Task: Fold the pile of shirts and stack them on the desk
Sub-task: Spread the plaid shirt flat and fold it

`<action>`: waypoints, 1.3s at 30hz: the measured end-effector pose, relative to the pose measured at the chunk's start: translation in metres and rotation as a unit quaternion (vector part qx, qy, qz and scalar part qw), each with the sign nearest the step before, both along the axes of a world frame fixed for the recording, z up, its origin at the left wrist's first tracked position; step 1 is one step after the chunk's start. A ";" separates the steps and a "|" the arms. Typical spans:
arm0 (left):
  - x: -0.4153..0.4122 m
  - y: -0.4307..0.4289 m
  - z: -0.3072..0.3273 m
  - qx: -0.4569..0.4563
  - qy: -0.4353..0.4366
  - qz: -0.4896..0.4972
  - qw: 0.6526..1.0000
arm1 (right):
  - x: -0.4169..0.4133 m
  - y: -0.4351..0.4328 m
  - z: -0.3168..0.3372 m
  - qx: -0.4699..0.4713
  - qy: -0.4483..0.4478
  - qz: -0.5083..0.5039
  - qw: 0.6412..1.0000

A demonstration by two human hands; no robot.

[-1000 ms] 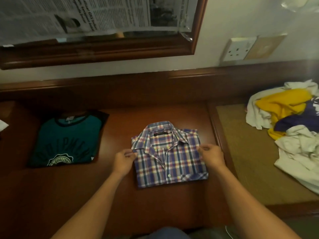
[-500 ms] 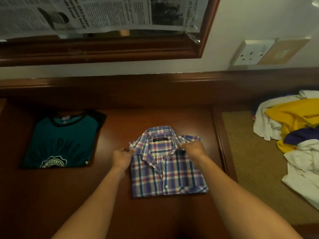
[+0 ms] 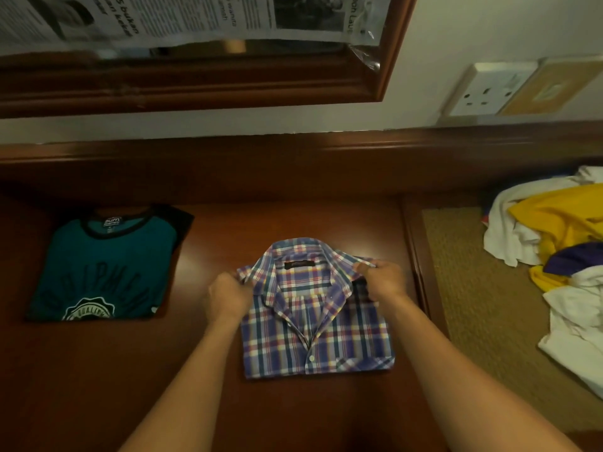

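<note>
A folded plaid shirt (image 3: 313, 334) lies on the dark wooden desk (image 3: 208, 402), collar toward the wall. My left hand (image 3: 226, 293) grips its upper left corner at the shoulder. My right hand (image 3: 385, 280) pinches the upper right shoulder beside the collar, and that corner is lifted a little off the desk. A folded teal T-shirt (image 3: 101, 272) with a black collar and white print lies flat to the left, apart from the plaid one. At the right edge sits a loose pile of white, yellow and purple shirts (image 3: 554, 249).
The pile rests on a tan woven mat (image 3: 463, 288) set in the desk's right section, behind a raised wooden strip. A wood-framed mirror (image 3: 388, 60) with newspaper over it hangs above the desk's back ledge. A white wall socket (image 3: 486, 89) is at the upper right.
My right hand moved from the shirt's right edge up to the shoulder by the collar. My left hand slid up to the left shoulder. Both now pinch the fabric, and the top right corner has risen.
</note>
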State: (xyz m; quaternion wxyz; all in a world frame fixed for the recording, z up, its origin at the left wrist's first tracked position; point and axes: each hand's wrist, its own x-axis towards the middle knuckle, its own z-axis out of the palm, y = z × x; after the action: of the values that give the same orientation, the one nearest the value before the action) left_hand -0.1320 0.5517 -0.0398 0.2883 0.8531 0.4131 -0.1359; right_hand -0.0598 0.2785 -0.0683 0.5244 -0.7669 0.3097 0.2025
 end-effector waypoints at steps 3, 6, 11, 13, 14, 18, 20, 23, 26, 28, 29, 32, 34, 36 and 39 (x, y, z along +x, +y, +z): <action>0.004 0.004 -0.009 -0.092 0.024 0.024 0.995 | 0.002 -0.003 -0.004 0.005 0.038 0.038 0.999; 0.004 0.004 -0.008 -0.060 0.008 0.029 0.998 | 0.002 -0.005 -0.004 0.020 0.061 0.066 0.996; 0.012 -0.008 -0.005 -0.271 -0.035 0.159 0.949 | 0.002 -0.004 0.005 0.096 0.056 0.024 0.994; 0.016 -0.017 -0.003 -0.342 -0.061 0.162 0.924 | 0.003 -0.002 0.010 0.144 0.044 0.004 0.989; 0.016 -0.021 -0.003 -0.347 -0.074 0.155 0.922 | 0.003 -0.001 0.011 0.148 0.042 0.005 0.988; 0.006 -0.025 -0.013 -0.337 -0.043 0.160 0.927 | -0.004 0.009 0.005 0.051 0.064 0.072 0.994; -0.002 -0.028 -0.021 -0.334 -0.031 0.157 0.929 | -0.007 0.014 -0.001 0.026 0.057 0.084 0.994; -0.011 -0.036 -0.029 -0.335 -0.057 0.172 0.925 | -0.009 0.022 0.001 0.028 0.046 0.092 0.994; -0.008 -0.048 -0.018 -0.360 -0.087 0.146 0.917 | -0.008 0.027 0.006 0.053 0.018 0.073 0.996; -0.001 -0.052 -0.011 -0.363 -0.105 0.136 0.916 | -0.005 0.027 0.005 0.076 -0.002 0.034 0.997; 0.001 -0.052 -0.011 -0.357 -0.096 0.144 0.918 | -0.005 0.026 0.003 0.078 -0.003 0.030 0.997; 0.000 -0.048 -0.014 -0.340 -0.036 0.148 0.928 | -0.010 0.022 -0.003 0.034 0.019 0.086 0.996; -0.003 -0.041 -0.018 -0.321 -0.013 0.121 0.939 | -0.013 0.020 -0.004 0.007 0.029 0.102 0.994; -0.005 -0.036 -0.019 -0.282 -0.023 0.076 0.956 | -0.014 0.020 -0.005 -0.005 0.028 0.101 0.995; -0.005 -0.036 -0.015 -0.273 -0.035 0.047 0.960 | -0.014 0.027 0.001 -0.001 0.035 0.111 0.993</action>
State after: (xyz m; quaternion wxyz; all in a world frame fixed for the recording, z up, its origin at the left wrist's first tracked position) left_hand -0.1374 0.5160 -0.0545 0.5306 0.7256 0.3896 -0.2002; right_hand -0.0742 0.3054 -0.0673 0.4871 -0.7891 0.2412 0.2861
